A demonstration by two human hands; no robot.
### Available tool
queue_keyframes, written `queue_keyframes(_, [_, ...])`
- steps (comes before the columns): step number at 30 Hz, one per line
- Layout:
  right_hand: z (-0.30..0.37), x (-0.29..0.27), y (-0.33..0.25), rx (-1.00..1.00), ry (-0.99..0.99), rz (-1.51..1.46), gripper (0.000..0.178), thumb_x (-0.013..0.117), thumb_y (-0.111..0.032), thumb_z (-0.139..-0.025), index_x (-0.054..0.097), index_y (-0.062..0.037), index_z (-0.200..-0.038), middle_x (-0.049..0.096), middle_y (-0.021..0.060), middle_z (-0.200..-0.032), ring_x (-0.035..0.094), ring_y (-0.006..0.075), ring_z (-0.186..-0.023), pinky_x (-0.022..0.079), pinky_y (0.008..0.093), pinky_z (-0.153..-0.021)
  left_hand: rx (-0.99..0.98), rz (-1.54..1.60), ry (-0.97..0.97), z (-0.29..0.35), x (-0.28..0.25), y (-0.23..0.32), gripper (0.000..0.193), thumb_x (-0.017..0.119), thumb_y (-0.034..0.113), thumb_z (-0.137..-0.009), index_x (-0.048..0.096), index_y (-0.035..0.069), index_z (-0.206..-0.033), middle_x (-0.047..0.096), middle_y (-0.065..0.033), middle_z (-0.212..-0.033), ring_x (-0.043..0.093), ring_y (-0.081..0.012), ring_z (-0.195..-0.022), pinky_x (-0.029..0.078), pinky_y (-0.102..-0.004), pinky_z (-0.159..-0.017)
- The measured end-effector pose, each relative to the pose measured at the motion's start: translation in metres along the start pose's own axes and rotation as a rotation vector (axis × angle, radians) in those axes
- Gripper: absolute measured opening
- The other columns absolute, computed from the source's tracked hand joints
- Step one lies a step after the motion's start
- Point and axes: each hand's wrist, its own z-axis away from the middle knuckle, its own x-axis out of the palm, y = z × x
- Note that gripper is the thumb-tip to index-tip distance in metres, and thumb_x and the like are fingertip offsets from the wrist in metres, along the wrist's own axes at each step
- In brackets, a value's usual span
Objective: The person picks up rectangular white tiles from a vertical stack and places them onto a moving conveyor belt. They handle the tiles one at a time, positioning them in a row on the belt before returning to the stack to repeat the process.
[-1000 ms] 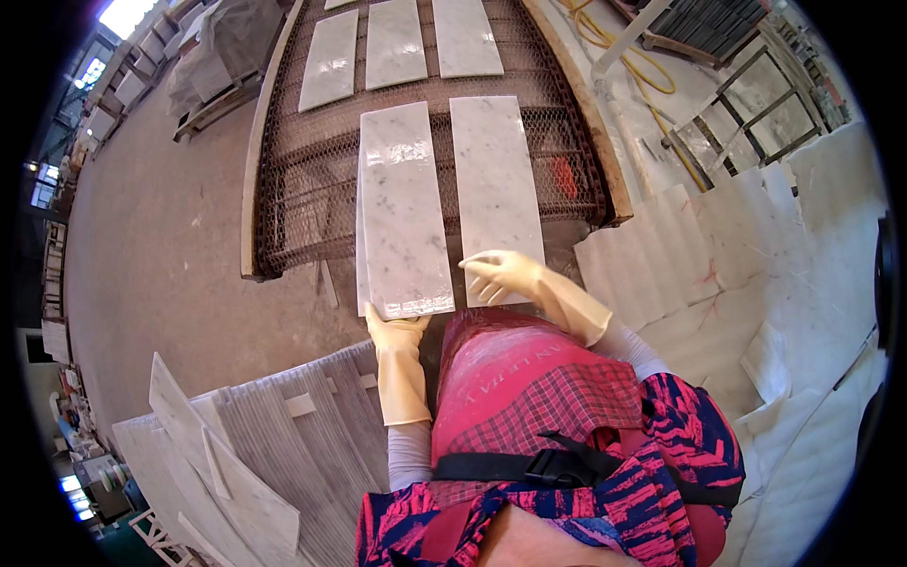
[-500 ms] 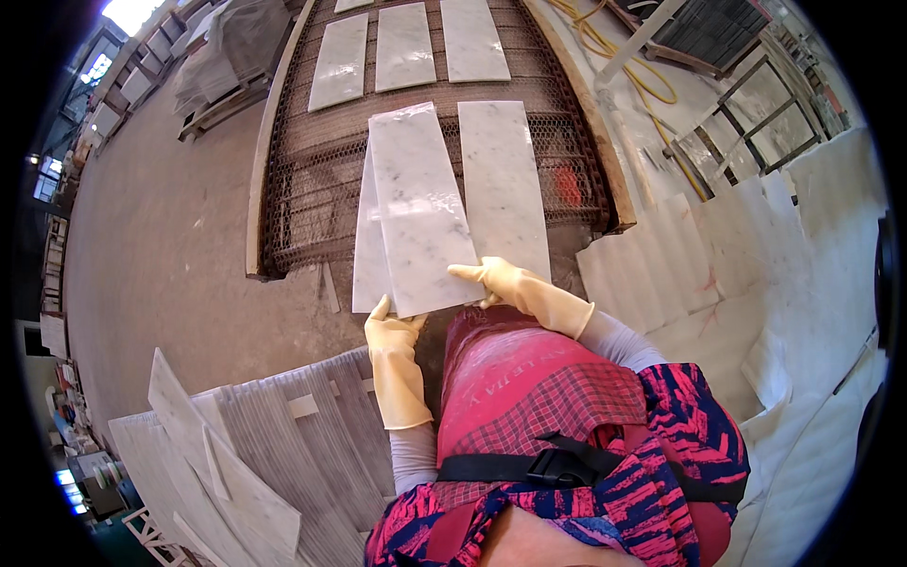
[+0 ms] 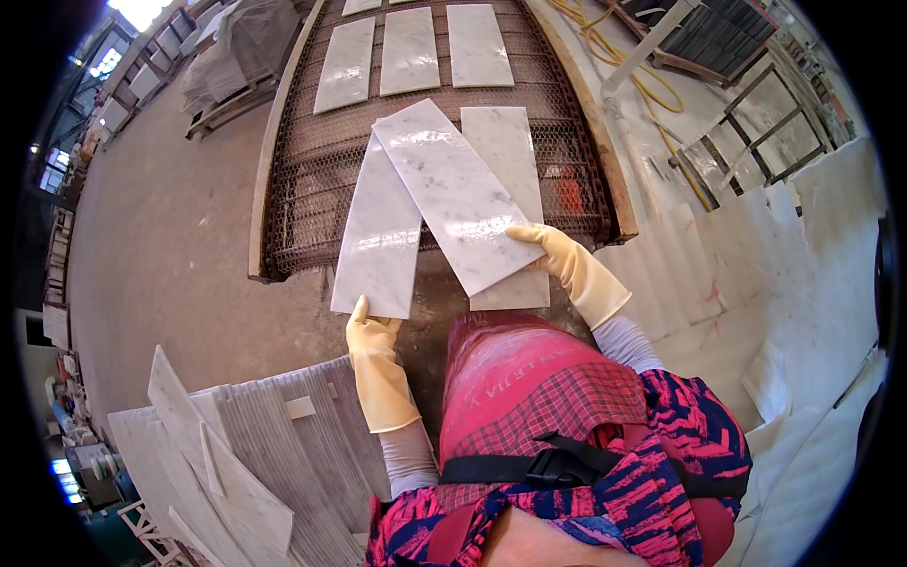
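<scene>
In a cream rubber glove, my left hand (image 3: 372,326) grips the near end of a grey-veined white marble tile (image 3: 375,241), thumb on top and fingers underneath. My right hand (image 3: 545,244), gloved alike, is closed on the right edge of an upper marble tile (image 3: 460,198). That upper tile slants across, its far end overlapping the left tile and its right side covering part of a third marble tile (image 3: 508,132). The third tile lies on the mesh conveyor (image 3: 312,208), its near end jutting past the belt. The fingers beneath both held tiles are hidden.
More marble tiles (image 3: 408,52) lie in a row farther up the conveyor. Stacked slabs (image 3: 283,425) stand at the lower left, with loose pieces (image 3: 217,454) leaning there. White foam sheeting (image 3: 727,274) covers the right side. A yellow hose (image 3: 652,90) and a metal frame (image 3: 756,123) are beyond.
The two held tiles have fanned apart. My right hand has moved right and away from me with the upper tile, while my left hand has shifted slightly left with the lower one.
</scene>
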Motion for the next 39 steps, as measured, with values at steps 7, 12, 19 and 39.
queue_keyframes(7, [0.003, 0.002, -0.008, 0.003, 0.012, -0.023, 0.051, 0.072, -0.022, -0.095, 0.057, 0.0018, -0.137, 0.068, 0.0171, -0.127, 0.068, 0.0294, -0.114, 0.055, 0.0479, -0.101, -0.085, 0.156, 0.065, -0.021, -0.013, -0.041, 0.036, 0.06, 0.021, -0.102, 0.055, 0.006, -0.134, 0.062, -0.0134, -0.135, 0.06, -0.0352, -0.125, 0.05, -0.0609, -0.105])
queue_keyframes(12, [-0.001, -0.008, -0.018, -0.017, 0.037, 0.009, 0.05, 0.072, -0.019, -0.094, 0.058, 0.0033, -0.135, 0.069, 0.0177, -0.125, 0.07, 0.0294, -0.112, 0.056, 0.0468, -0.099, -0.008, 0.123, 0.1, -0.03, -0.012, -0.056, 0.035, 0.06, 0.022, -0.103, 0.056, 0.006, -0.134, 0.063, -0.0152, -0.134, 0.061, -0.0361, -0.123, 0.051, -0.0617, -0.104])
queue_keyframes(19, [-0.021, -0.042, -0.035, -0.045, -0.026, -0.007, 0.05, 0.074, -0.017, -0.092, 0.058, 0.003, -0.135, 0.069, 0.0177, -0.125, 0.07, 0.029, -0.111, 0.057, 0.0441, -0.098, 0.085, 0.094, 0.047, -0.035, -0.018, -0.065, 0.039, 0.058, 0.023, -0.105, 0.051, 0.009, -0.14, 0.06, -0.0127, -0.137, 0.06, -0.0328, -0.123, 0.053, -0.057, -0.102])
queue_keyframes(39, [-0.036, -0.077, -0.107, 0.06, -0.076, 0.18, 0.054, 0.073, -0.018, -0.092, 0.056, 0.0054, -0.137, 0.068, 0.0188, -0.128, 0.071, 0.03, -0.11, 0.06, 0.0448, -0.095, 0.132, 0.03, -0.01, -0.034, -0.009, -0.063, 0.04, 0.056, 0.024, -0.106, 0.048, 0.01, -0.143, 0.058, -0.0118, -0.137, 0.059, -0.0311, -0.124, 0.055, -0.0545, -0.102])
